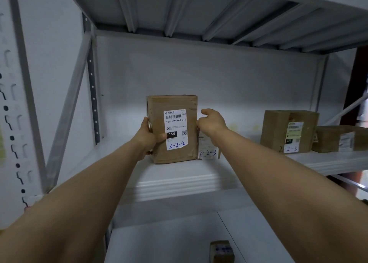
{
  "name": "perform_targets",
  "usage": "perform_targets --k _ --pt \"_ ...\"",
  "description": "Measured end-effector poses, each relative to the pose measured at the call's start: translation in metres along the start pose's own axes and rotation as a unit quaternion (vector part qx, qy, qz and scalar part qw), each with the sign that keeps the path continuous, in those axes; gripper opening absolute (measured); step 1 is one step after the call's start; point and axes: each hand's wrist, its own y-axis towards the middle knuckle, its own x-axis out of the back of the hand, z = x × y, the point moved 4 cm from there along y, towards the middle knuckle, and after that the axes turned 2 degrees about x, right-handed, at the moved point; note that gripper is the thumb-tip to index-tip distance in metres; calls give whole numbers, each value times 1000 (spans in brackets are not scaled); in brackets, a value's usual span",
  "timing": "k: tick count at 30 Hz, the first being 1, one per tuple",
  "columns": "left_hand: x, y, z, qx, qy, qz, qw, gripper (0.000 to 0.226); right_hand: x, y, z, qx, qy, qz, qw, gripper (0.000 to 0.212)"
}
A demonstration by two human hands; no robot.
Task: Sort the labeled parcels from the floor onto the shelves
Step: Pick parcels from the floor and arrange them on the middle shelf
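Head view shows our two arms reaching up to the shelf (179, 183). On the level below the shelf, nearest to us, sits a small box (222, 250). Our left hand (148, 137) holds the parcel (173, 129) by its left edge, thumb on the front, and the parcel stands upright on the shelf, a little in from the shelf's front lip. Our right hand (212, 121) touches the parcel's right edge with loosely curled fingers and grips nothing that we can see. A second parcel (208, 151) marked 2-2-3 stands just behind it. We judge the parcel stiff and light, the taped cardboard a bit smooth; both side edges are good holds. To the parcel's left the shelf is free up to the post (92, 87); well to the right stand two boxes (288, 131).
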Motion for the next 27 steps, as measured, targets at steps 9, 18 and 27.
perform_targets --k 9,18,27 --pt "0 -46 -2 -81 37 -308 947 39 15 -54 -36 -13 68 -34 997 18" --pt "-150 -143 24 -223 192 21 956 20 62 -137 -125 -80 100 -62 990 37" --pt "-258 -201 192 -9 280 202 938 30 83 -230 -283 -231 71 -26 970 30"
